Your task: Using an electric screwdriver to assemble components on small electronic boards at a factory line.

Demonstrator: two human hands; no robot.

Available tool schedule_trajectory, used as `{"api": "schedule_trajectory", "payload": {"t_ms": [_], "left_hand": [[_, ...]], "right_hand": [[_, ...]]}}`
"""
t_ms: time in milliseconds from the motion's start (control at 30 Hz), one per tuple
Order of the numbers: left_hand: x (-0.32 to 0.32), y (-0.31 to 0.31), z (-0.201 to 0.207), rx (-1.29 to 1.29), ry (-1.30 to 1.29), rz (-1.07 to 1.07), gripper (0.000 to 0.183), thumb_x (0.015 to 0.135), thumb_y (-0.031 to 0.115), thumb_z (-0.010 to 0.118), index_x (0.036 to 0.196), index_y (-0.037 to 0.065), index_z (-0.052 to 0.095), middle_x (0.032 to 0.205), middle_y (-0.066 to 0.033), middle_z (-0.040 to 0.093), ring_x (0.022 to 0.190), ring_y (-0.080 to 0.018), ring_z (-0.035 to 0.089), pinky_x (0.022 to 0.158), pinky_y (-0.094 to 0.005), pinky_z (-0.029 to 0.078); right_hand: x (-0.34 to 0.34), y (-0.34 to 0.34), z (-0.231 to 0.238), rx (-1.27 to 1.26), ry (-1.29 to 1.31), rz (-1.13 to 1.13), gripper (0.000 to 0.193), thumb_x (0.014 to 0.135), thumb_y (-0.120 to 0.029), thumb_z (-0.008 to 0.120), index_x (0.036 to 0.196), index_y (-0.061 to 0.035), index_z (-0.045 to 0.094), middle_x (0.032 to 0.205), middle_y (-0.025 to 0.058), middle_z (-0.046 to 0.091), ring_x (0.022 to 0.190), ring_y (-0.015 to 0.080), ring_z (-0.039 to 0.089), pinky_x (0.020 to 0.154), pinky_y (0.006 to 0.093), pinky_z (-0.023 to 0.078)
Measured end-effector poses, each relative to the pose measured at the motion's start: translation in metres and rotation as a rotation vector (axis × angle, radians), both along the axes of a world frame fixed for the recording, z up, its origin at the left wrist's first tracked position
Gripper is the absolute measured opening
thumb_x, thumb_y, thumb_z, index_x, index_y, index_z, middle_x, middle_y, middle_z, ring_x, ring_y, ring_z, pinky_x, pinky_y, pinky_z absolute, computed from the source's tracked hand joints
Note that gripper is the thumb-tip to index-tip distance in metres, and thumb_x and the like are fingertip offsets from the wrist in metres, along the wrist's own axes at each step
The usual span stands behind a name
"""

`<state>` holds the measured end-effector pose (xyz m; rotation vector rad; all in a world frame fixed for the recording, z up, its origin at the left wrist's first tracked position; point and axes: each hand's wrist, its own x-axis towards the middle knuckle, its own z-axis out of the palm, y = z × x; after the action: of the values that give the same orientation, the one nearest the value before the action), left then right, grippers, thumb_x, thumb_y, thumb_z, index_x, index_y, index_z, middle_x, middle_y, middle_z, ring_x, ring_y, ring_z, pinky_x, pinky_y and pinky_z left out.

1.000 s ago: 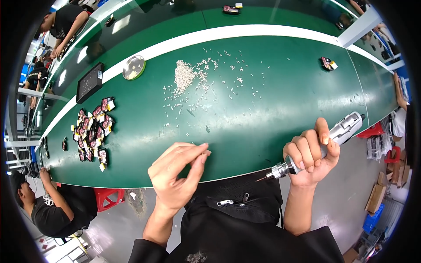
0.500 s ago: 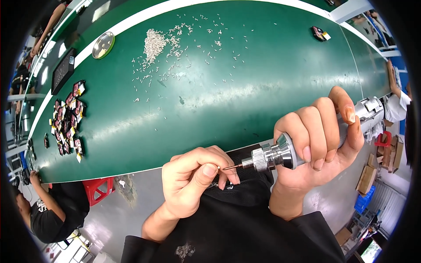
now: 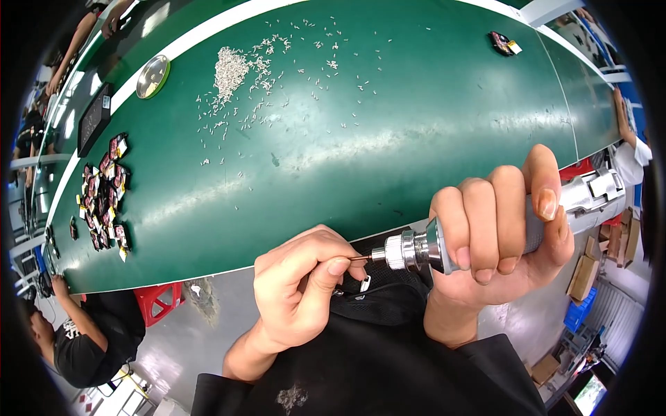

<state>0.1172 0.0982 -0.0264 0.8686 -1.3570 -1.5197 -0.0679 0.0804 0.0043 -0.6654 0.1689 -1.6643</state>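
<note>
- Two hands meet just off the near edge of the green table (image 3: 430, 118), over your dark-clothed lap: your right hand (image 3: 496, 236) is wrapped full-fist around the grey electric screwdriver (image 3: 485, 239), and your left hand (image 3: 302, 291) pinches at the thin bit (image 3: 361, 258) that sticks out of its ribbed silver collar (image 3: 399, 249).
- Whatever sits between your left thumb and forefinger is too small to make out; judging by the pile of small silver screws (image 3: 232, 68) far up the table, it is probably one of those, but you cannot be sure from here.
- Hold the driver level and quiet. Let the left fingertips do the fine aligning while the right hand only carries the weight.
- Keep the pinch narrow and light, right at the tip, so the small part can seat square on the bit rather than cocked to one side.
- Mind your right forefinger: it lies along the body of the tool, so keep it off any trigger while your left fingers are on the bit.
- Work closer over the table if you can; here a dropped part would likely fall into your lap or to the floor.
- Several small dark-and-red parts (image 3: 104, 191) lie clustered at the table's left end, well apart from your hands, beside a black tray (image 3: 90, 118) and a round metal dish (image 3: 152, 75).
- Another person sits below the table's left end; their hands are nowhere near yours.
</note>
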Motion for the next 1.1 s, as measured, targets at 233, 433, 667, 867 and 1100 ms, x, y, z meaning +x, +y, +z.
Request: {"api": "schedule_trajectory", "payload": {"t_ms": [233,433,667,867,1100], "left_hand": [[-0.009,-0.008,-0.005,-0.232,-0.211,0.047,0.005,0.08,-0.01,0.059,0.079,-0.005,0.06,0.065,-0.011,0.061,0.059,-0.0213,0.06,0.055,-0.0291,0.048],[-0.005,-0.023,-0.006,-0.244,-0.226,0.064,0.036,0.096,0.023,0.044,0.101,-0.009,0.062,0.071,-0.0123,0.062,0.059,-0.0162,0.054,0.054,-0.0265,0.043],[0.024,-0.096,0.025,-0.342,-0.6,0.166,0.024,0.095,0.014,0.049,0.103,-0.003,0.063,0.072,-0.0089,0.064,0.064,-0.013,0.058,0.061,-0.0259,0.045],[0.011,-0.255,0.024,-0.647,-0.895,0.319,0.023,0.087,0.01,0.058,0.107,-0.002,0.06,0.085,-0.013,0.064,0.079,-0.0195,0.062,0.071,-0.0296,0.049],[-0.042,-0.333,-0.008,-0.618,-1.375,0.394,0.043,0.083,0.029,0.064,0.114,0.001,0.053,0.107,-0.024,0.052,0.105,-0.0398,0.052,0.088,-0.0455,0.046]], "right_hand": [[-0.006,-0.006,-0.015,0.01,-0.037,0.002,0.011,0.094,-0.018,0.046,0.095,-0.0067,0.046,0.054,-0.001,0.041,0.044,0.0102,0.041,0.054,0.0285,0.038],[-0.014,-0.011,-0.028,0.061,-0.11,-0.072,0.017,0.094,-0.02,0.039,0.098,-0.0083,0.049,0.053,-0.0017,0.04,0.044,0.011,0.039,0.053,0.0298,0.038],[-0.009,-0.008,-0.043,0.308,-0.162,-0.187,0.01,0.091,-0.018,0.045,0.089,-0.0086,0.046,0.05,-0.0014,0.037,0.041,0.0106,0.036,0.05,0.0294,0.037],[-0.002,-0.007,-0.052,0.312,-0.191,-0.118,0.009,0.089,-0.017,0.046,0.087,-0.0083,0.048,0.05,0.0,0.037,0.042,0.0117,0.037,0.052,0.0298,0.037],[-0.009,-0.01,-0.054,0.288,-0.222,-0.025,0.01,0.09,-0.018,0.048,0.087,-0.0082,0.048,0.051,-0.0001,0.038,0.042,0.0115,0.039,0.053,0.0308,0.04]]}}
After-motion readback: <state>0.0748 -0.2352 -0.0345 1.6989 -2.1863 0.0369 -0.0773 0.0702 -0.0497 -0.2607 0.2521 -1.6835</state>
